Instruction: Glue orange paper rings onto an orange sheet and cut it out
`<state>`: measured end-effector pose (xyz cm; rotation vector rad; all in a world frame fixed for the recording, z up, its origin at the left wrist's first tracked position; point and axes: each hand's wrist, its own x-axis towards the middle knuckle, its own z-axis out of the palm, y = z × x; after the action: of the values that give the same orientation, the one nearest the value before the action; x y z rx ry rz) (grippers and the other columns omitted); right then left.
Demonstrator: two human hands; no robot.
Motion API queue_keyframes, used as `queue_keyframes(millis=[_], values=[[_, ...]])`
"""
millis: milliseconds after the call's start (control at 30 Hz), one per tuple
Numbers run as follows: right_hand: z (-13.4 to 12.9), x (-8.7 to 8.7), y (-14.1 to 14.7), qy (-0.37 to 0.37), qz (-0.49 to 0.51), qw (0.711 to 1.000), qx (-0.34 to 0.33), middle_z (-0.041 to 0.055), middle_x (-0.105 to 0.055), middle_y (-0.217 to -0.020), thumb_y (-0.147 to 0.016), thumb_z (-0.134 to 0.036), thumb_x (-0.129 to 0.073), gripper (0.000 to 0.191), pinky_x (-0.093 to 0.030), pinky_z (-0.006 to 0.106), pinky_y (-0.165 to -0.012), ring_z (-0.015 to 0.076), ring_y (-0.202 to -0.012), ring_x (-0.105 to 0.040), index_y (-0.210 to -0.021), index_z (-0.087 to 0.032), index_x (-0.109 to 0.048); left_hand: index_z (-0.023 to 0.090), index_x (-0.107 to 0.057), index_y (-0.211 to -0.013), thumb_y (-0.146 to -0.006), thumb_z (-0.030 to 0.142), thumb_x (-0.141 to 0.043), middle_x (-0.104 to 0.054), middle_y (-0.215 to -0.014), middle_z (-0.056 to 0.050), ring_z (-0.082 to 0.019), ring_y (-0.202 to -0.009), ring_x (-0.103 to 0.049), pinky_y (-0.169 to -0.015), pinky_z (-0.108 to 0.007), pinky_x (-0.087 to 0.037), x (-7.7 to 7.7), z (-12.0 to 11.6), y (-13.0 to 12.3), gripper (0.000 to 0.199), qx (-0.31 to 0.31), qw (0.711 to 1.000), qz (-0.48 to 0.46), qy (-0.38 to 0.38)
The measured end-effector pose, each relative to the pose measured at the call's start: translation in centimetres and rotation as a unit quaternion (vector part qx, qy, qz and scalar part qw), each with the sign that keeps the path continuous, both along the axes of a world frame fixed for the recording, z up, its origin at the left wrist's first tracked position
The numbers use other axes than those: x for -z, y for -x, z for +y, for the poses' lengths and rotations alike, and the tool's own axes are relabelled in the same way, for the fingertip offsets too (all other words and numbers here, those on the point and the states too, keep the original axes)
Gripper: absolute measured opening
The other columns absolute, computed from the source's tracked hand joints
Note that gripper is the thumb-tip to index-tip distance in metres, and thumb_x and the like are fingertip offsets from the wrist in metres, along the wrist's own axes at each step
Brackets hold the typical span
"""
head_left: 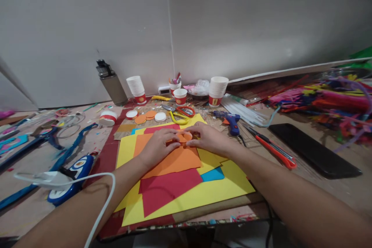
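Between my two hands is a small ring-like piece of orange paper (184, 136), curved at its top. My left hand (161, 143) grips its left side with thumb and fingers. From the other side my right hand (205, 136) pinches it. Beneath lies an orange sheet (174, 162), on top of a red sheet (171, 188), a blue piece (213, 174) and large yellow sheets (235, 178). Just beyond the sheets rest yellow-handled scissors (178, 118), orange paper discs (141, 119) and a white disc (160, 116).
A glue gun (232, 122), an orange cutter (276, 151) and a black phone (314, 149) lie to the right. Paper cup stacks (135, 87) (217, 89) and a bottle (113, 85) stand at the back. A white cable (109, 197) crosses near my left forearm.
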<state>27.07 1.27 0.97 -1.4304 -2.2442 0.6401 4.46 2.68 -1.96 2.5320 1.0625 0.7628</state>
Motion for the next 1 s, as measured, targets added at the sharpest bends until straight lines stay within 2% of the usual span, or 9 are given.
queue_keyframes(millis=[200, 400, 600, 767, 1000], values=[[0.2, 0.0, 0.3, 0.002, -0.014, 1.0, 0.018, 0.0082, -0.067, -0.098, -0.074, -0.041, -0.076, 0.05, -0.044, 0.029, -0.074, 0.0212, -0.085, -0.06, -0.119, -0.02, -0.069, 0.024, -0.07, -0.095, -0.088, 0.031, -0.061, -0.067, -0.116, -0.006, -0.024, -0.109, -0.061, -0.096, -0.041, -0.047, 0.1, 0.0, -0.2, 0.014, -0.014, 1.0, 0.001, 0.009], [0.9, 0.9, 0.4, -0.012, -0.002, 0.999, 0.032, 0.0063, -0.066, -0.093, -0.075, -0.034, -0.076, 0.039, -0.043, 0.028, -0.074, 0.0197, -0.083, -0.06, -0.111, -0.021, -0.07, 0.022, -0.068, -0.102, -0.087, 0.027, -0.062, -0.069, -0.113, -0.005, -0.02, -0.106, -0.063, -0.096, -0.036, -0.049, 0.1, 0.5, -0.3, 0.017, -0.042, 0.997, -0.058, 0.042], [0.6, 0.5, 0.4, 0.001, -0.006, 0.999, 0.035, 0.0073, -0.066, -0.1, -0.075, -0.033, -0.076, 0.057, -0.044, 0.028, -0.078, 0.0202, -0.088, -0.06, -0.128, -0.019, -0.061, 0.021, -0.069, -0.104, -0.087, 0.031, -0.062, -0.072, -0.108, -0.004, -0.02, -0.101, -0.065, -0.093, -0.035, -0.05, -0.2, 0.4, -0.4, 0.02, -0.059, 0.996, -0.041, 0.06], [0.3, 0.4, 0.6, -0.028, -0.015, 0.999, 0.041, 0.0088, -0.065, -0.099, -0.085, -0.041, -0.065, 0.046, -0.044, 0.029, -0.079, 0.0204, -0.086, -0.06, -0.127, -0.021, -0.064, 0.021, -0.069, -0.102, -0.087, 0.028, -0.062, -0.072, -0.106, -0.002, -0.019, -0.098, -0.065, -0.09, -0.033, -0.05, -0.4, 0.3, -0.5, 0.018, -0.06, 0.996, -0.031, 0.052], [0.5, 0.6, 0.9, -0.022, -0.01, 0.998, 0.062, 0.0076, -0.066, -0.095, -0.086, -0.036, -0.064, 0.038, -0.043, 0.027, -0.075, 0.0188, -0.082, -0.06, -0.121, -0.021, -0.069, 0.02, -0.069, -0.101, -0.087, 0.026, -0.063, -0.072, -0.107, -0.004, -0.02, -0.101, -0.064, -0.093, -0.036, -0.049, -0.4, 0.4, -0.5, 0.017, -0.069, 0.996, -0.025, 0.055]])
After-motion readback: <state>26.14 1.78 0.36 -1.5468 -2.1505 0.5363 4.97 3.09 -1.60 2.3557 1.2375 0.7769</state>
